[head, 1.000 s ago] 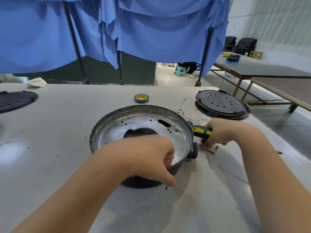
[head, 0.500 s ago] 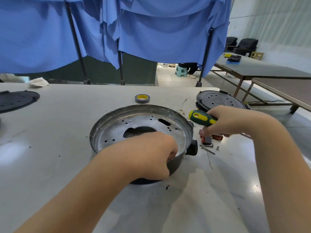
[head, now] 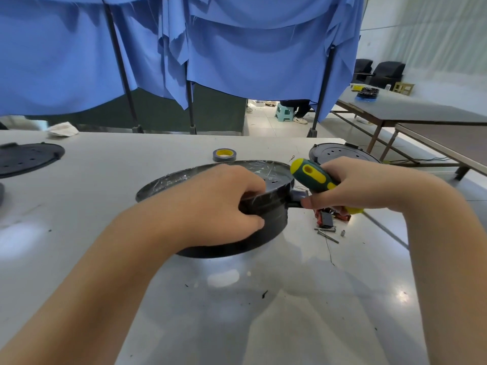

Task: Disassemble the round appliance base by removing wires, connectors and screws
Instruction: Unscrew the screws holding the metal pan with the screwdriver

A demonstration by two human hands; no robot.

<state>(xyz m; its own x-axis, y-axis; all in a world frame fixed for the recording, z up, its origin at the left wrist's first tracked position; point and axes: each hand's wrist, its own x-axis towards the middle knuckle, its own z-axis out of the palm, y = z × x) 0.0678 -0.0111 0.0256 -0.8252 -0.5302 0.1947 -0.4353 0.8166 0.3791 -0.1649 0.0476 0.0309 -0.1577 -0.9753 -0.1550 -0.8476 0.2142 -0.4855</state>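
The round appliance base [head: 266, 214], dark outside with a shiny metal inside, stands tilted on the grey table [head: 237, 299], its near side lifted. My left hand [head: 218, 204] grips its near right rim, fingers curled over the edge. My right hand [head: 350, 188] holds a green and yellow screwdriver [head: 313, 177] beside the base's right side, fingertips at a small dark knob [head: 296, 200] on the wall. Loose screws [head: 326, 231] and a small red and black part [head: 325, 218] lie on the table under that hand.
A roll of tape [head: 224, 154] lies behind the base. A black round lid [head: 340, 154] sits at the back right, another black disc [head: 26, 158] at the far left. Blue cloth hangs behind the table. More tables stand to the right.
My right hand lifted the screwdriver off the table and brought it up to the base's right side. My left hand tipped the base up from lying flat.
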